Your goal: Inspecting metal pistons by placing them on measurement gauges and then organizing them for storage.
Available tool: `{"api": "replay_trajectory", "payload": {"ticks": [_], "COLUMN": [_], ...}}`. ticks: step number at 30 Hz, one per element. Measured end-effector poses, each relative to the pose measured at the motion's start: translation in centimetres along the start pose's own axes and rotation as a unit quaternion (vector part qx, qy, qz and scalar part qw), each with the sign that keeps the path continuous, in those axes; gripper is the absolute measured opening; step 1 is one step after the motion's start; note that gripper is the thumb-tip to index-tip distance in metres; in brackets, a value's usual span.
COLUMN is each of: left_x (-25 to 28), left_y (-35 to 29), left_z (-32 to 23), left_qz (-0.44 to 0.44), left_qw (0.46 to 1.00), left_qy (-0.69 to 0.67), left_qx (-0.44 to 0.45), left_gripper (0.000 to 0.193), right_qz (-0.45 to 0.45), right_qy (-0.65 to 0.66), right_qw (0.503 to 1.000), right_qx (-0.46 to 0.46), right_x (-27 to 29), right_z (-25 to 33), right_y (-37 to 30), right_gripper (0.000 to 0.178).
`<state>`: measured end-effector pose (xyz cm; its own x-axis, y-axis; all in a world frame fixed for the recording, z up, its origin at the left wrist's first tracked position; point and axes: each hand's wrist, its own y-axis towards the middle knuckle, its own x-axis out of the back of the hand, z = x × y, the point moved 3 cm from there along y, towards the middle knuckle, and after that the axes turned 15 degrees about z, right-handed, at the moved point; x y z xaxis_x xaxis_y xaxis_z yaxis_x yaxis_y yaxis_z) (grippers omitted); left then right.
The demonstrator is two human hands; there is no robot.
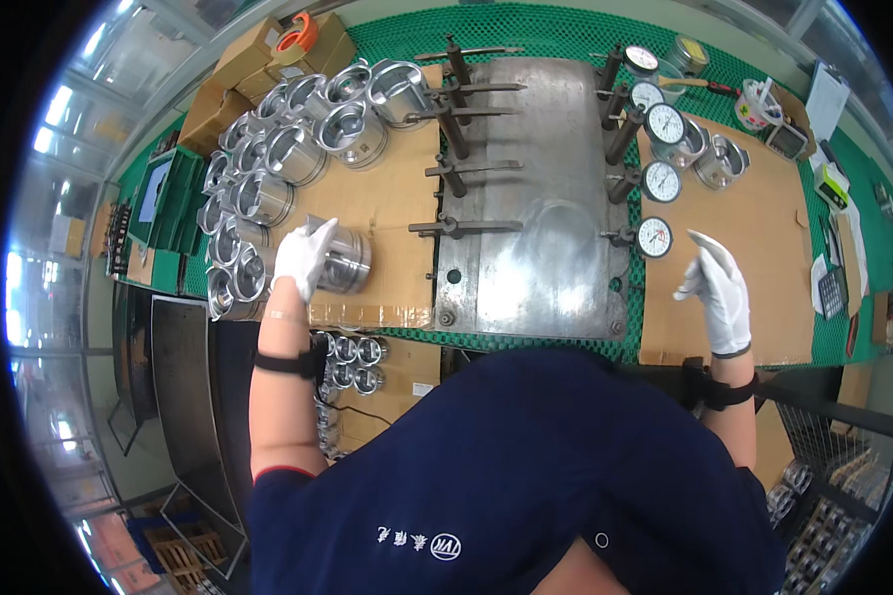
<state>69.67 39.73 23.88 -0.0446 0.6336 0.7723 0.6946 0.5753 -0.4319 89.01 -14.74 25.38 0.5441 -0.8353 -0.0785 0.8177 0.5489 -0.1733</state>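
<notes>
My left hand, in a white glove, is closed on the edge of a shiny metal piston. This piston rests over the cardboard sheet left of the steel plate, apart from the others. Behind and left of it, many similar pistons stand packed together. My right hand, also gloved in white, hangs over the right cardboard sheet with fingers stretched out and nothing in it. Just left of its fingertips is the nearest dial gauge.
A steel plate in the middle carries clamp posts and several dial gauges. Pistons stand behind the gauges at right. Around lie a green crate, cardboard boxes, a tape dispenser and a calculator.
</notes>
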Motion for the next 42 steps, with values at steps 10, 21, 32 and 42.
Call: {"api": "replay_trajectory", "payload": {"ticks": [10, 21, 32, 42], "left_x": [-7.6, -11.8, -15.3, -15.6], "left_y": [-14.5, -11.8, -10.5, -7.8], "left_z": [-15.6, -17.9, -19.2, -22.2], "left_qz": [0.326, 0.084, -0.083, -0.096], "left_qw": [0.713, 0.911, 0.813, 0.805], "left_qy": [-0.584, 0.074, 0.07, 0.092], "left_qx": [-0.209, -0.397, -0.571, -0.578], "left_gripper": [0.034, 0.09, 0.078, 0.065], "right_qz": [0.261, 0.11, 0.137, 0.254], "right_qy": [-0.174, -0.502, -0.422, -0.027], "right_qw": [0.936, 0.837, 0.865, 0.951], "right_qx": [0.16, 0.187, 0.233, -0.174], "right_x": [-17.2, -14.8, -12.7, -10.3], "right_z": [2.7, 3.6, 2.8, -5.7], "right_y": [0.0, 2.5, 2.6, 2.3], "right_gripper": [0.119, 0.088, 0.077, 0.098]}}
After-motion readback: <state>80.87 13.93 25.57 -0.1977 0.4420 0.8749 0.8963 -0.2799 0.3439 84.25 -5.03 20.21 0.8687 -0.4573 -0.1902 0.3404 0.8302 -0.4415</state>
